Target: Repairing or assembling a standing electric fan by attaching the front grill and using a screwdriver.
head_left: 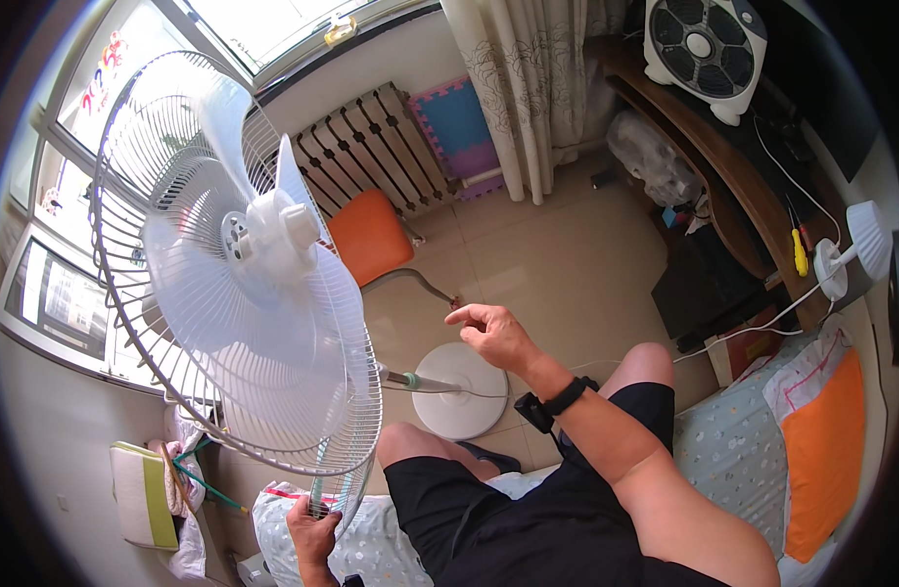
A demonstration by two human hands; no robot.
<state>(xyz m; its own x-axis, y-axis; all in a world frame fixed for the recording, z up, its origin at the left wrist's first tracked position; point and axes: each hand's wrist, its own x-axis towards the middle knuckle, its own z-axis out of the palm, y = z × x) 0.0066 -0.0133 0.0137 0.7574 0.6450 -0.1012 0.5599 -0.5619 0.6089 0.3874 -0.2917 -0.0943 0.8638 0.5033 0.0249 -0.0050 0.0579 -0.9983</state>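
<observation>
Fan (273,230) is at ten o'clock in view, its wire guard (356,445) grasped around six o'clock by the left hand (314,540), which should best hold steady, while the right hand (496,338), at four o'clock, looks released.

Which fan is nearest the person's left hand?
The pedestal fan with translucent blades, beside the left hand; the boxy white fan stands on the desk, farther off.

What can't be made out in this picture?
All in the head view:
Stand pole: upper end hidden behind the translucent blades.
Orange seat: left side hidden behind the fan.
White box fan: top cut off by the upper edge.
Left hand, right hand: palms hidden by their backs.
</observation>
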